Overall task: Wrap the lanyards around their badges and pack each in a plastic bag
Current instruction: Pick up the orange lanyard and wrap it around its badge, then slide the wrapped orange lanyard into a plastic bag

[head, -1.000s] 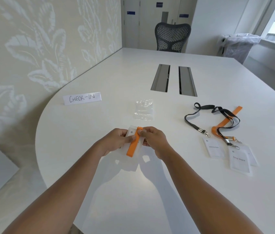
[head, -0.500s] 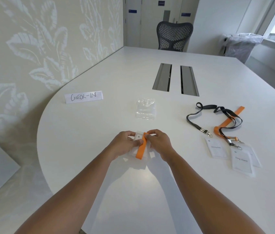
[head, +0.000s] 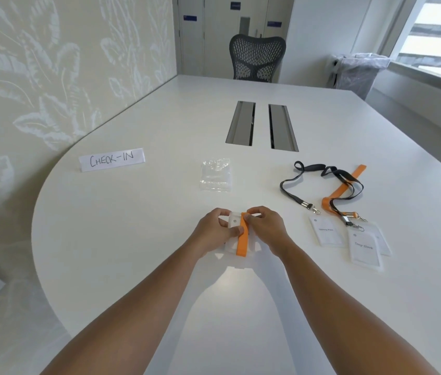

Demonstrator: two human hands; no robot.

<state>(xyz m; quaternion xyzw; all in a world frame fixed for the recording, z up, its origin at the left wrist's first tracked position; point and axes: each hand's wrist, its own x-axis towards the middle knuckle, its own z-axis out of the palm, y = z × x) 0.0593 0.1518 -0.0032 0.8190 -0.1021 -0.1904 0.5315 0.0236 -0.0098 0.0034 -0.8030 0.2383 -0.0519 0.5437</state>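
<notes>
Badge [head: 232, 226] with an orange lanyard [head: 242, 238] wound lengthwise around it sat just above the table [head: 132, 226], pinched between both hands. Left hand [head: 212, 232] kept a narrow grip on its left edge; right hand [head: 264, 226] pressed the strap at the top. Plastic bags [head: 215, 174] lay beyond.

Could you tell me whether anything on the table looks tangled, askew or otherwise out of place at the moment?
Only the waiting pile at the right: the black lanyard and the loose orange lanyard cross in a tangle, and their badges overlap askew. The plastic bags lie in a crumpled stack. The badge in hand looks fine, its orange strap wrapped flat.
</notes>
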